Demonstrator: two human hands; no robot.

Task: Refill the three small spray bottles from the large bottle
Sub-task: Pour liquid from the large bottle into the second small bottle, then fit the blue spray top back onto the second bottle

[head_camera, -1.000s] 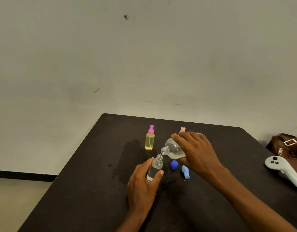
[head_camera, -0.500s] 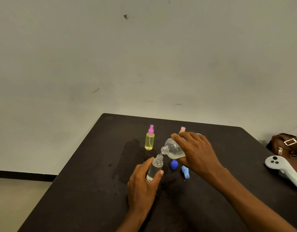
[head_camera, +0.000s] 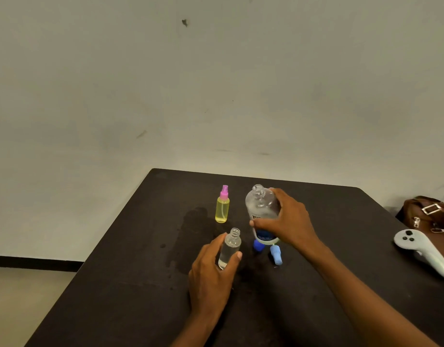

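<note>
large bottle (head_camera: 261, 209) upright, mouth up, right-hand (head_camera: 289, 224) held

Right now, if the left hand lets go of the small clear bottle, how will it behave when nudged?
The small clear bottle looks tall and narrow, so it probably tips easily. It is uncapped and nearly full, so a tip would likely spill. The left hand steadies it on the table, beside what look like wet patches, so it may slide.

Left hand (head_camera: 210, 276) grips open clear small bottle (head_camera: 230, 247) — right hand (head_camera: 288, 222) holds large bottle (head_camera: 262, 211) upright on table (head_camera: 130, 284).
</note>
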